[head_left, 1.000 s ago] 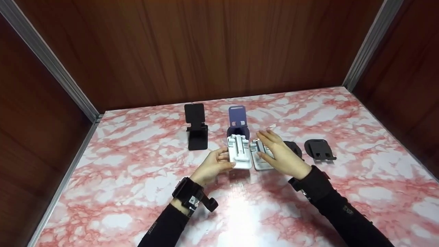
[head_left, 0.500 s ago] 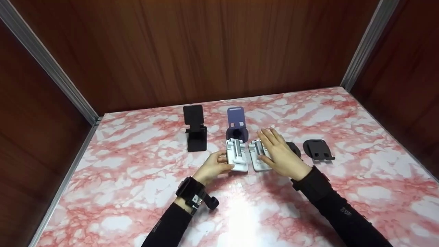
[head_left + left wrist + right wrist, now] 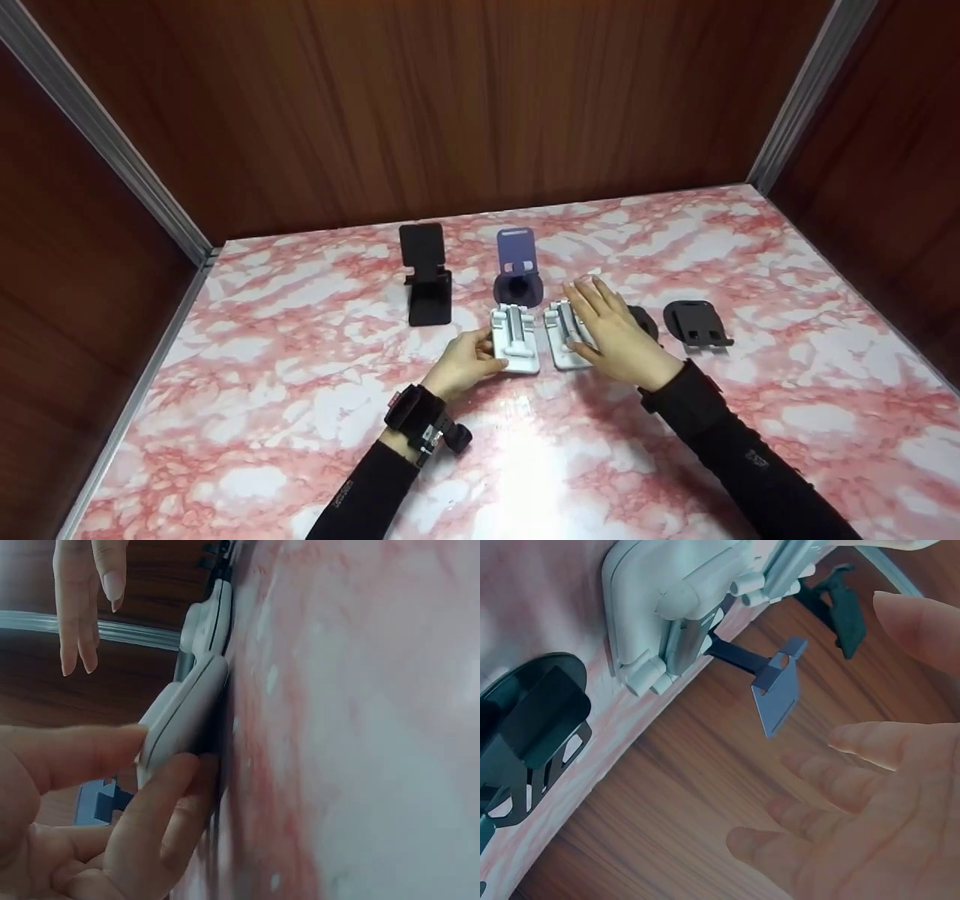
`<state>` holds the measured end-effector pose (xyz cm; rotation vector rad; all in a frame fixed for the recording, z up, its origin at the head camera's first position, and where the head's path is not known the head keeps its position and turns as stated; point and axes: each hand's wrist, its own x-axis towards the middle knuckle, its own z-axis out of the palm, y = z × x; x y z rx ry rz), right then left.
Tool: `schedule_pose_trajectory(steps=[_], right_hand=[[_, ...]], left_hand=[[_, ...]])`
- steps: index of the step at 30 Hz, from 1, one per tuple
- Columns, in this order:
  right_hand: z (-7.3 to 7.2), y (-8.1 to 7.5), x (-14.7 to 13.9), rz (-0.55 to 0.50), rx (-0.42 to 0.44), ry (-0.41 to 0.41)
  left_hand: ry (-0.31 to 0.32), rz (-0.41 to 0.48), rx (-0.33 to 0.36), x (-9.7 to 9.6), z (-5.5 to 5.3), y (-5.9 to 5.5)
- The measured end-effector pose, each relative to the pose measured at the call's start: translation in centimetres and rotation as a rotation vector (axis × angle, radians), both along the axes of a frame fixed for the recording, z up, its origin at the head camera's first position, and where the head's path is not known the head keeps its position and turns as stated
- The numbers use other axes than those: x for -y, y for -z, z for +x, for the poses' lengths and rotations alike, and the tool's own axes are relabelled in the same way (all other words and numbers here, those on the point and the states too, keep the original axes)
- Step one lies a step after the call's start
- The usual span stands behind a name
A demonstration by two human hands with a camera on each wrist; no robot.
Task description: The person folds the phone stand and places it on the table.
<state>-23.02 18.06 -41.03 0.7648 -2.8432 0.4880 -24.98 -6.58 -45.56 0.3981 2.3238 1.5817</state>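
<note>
My left hand (image 3: 465,364) pinches a white folding phone stand (image 3: 517,361), folded flat, by its left side. In the left wrist view the thumb lies on its upper face, the fingers (image 3: 154,817) reach underneath, and this stand (image 3: 184,716) tilts above the tabletop. Just right of it lies a second white folded phone stand (image 3: 559,349), partly covered in the head view by my right hand (image 3: 619,341). That hand hovers over it with extended, spread fingers; its palm shows bare in the right wrist view.
Behind, a purple phone stand (image 3: 516,251) and a black phone stand (image 3: 423,247) stand unfolded. Right of my right hand lies a folded dark stand (image 3: 697,322); another dark stand (image 3: 645,321) is partly hidden by it. Wooden panels (image 3: 480,112) enclose the marbled table (image 3: 315,420).
My left hand has lowered the white phone stand slightly and drawn it a little left, widening the gap to the second one. My right hand has barely shifted.
</note>
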Motion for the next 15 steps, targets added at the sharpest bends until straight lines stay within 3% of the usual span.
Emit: schedule_pose_trajectory(steps=[11,15], right_hand=[[0.01,0.32,-0.03,0.023,-0.011,0.001],[-0.09,0.48,0.03,0.035,-0.022,0.004]], left_hand=[[-0.025,-0.39,-0.352,-0.09,0.43,-0.67],[-0.055,-0.507,-0.422,-0.15,0.77,-0.96]])
